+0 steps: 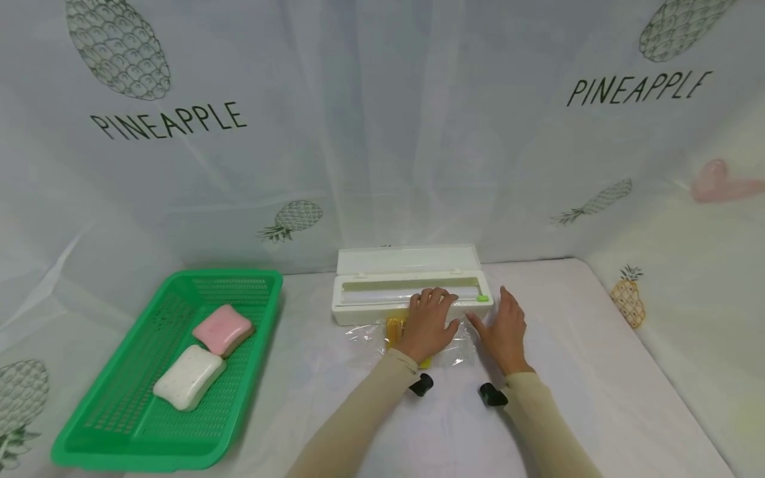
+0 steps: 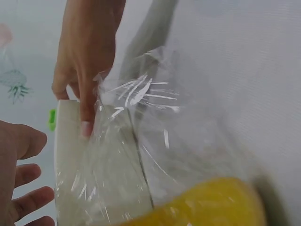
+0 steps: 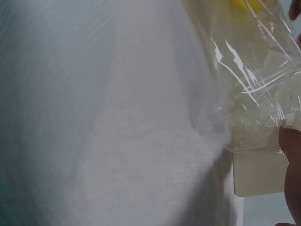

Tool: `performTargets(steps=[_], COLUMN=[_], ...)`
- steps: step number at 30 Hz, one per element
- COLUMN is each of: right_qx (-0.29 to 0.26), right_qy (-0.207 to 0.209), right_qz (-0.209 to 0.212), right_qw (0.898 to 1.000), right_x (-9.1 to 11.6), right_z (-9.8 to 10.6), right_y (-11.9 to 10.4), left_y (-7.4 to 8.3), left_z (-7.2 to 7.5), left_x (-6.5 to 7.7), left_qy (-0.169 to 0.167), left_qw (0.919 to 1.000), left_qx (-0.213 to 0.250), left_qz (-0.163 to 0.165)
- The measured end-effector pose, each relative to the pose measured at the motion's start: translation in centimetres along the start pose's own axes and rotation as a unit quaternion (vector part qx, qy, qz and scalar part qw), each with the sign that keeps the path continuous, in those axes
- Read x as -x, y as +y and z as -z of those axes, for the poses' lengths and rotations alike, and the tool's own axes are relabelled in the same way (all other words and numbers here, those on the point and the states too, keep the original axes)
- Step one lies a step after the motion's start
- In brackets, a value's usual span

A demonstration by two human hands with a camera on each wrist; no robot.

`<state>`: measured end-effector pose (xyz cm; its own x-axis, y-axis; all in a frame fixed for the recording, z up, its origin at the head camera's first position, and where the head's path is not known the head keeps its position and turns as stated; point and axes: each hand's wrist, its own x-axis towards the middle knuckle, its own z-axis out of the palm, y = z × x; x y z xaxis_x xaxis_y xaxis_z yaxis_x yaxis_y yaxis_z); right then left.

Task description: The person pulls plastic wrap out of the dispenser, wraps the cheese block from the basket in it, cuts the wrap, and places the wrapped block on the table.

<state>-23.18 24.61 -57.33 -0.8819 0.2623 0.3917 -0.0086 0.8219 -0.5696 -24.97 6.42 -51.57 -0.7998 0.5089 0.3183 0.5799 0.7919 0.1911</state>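
Observation:
A white cling film dispenser (image 1: 412,315) stands with its lid up and a roll of film inside. Clear film (image 1: 364,338) comes out over its front, wrapped about a yellow rounded thing (image 2: 221,202) of unclear kind. My left hand (image 1: 427,325) reaches over the yellow thing, its fingers spread above the dispenser's opening. At the dispenser's right end, beside the green slider (image 1: 482,299), is my right hand (image 1: 505,335). Its thumb (image 2: 86,125) lies against the front wall at the film's edge, and its other fingers extend past the end corner.
At the left, a green basket (image 1: 254,392) holds a pink soap bar (image 1: 224,330) and a white soap bar (image 1: 188,377). Behind the dispenser hangs a pale cloth (image 1: 394,153) with pineapple prints. A white cloth (image 1: 574,385) covers the table.

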Motion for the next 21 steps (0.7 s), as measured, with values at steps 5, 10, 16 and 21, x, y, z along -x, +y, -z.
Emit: performTargets(steps=[5, 10, 16, 21], right_qx=[0.029, 0.058, 0.062, 0.049], right_qy=[-0.035, -0.056, -0.019, -0.001], right_qz=[-0.003, 0.010, 0.053, 0.096], right_qw=[0.999, 0.997, 0.997, 0.994], right_x=[-0.2, 0.0, 0.0, -0.4], right_z=[-0.1, -0.3, -0.4, -0.1], right_y=[0.1, 0.3, 0.7, 1.1], left_y=[1.0, 1.7, 2.3, 2.8], left_z=[-0.4, -1.2, -2.1, -2.8], left_x=[-1.9, -3.0, -4.0, -4.6], left_qy=[0.004, -0.012, 0.002, 0.015], left_qw=[1.0000, 0.9999, 0.9996, 0.9981], left_qx=[0.005, -0.003, -0.028, -0.056], left_qz=[0.000, 0.000, -0.003, -0.019])
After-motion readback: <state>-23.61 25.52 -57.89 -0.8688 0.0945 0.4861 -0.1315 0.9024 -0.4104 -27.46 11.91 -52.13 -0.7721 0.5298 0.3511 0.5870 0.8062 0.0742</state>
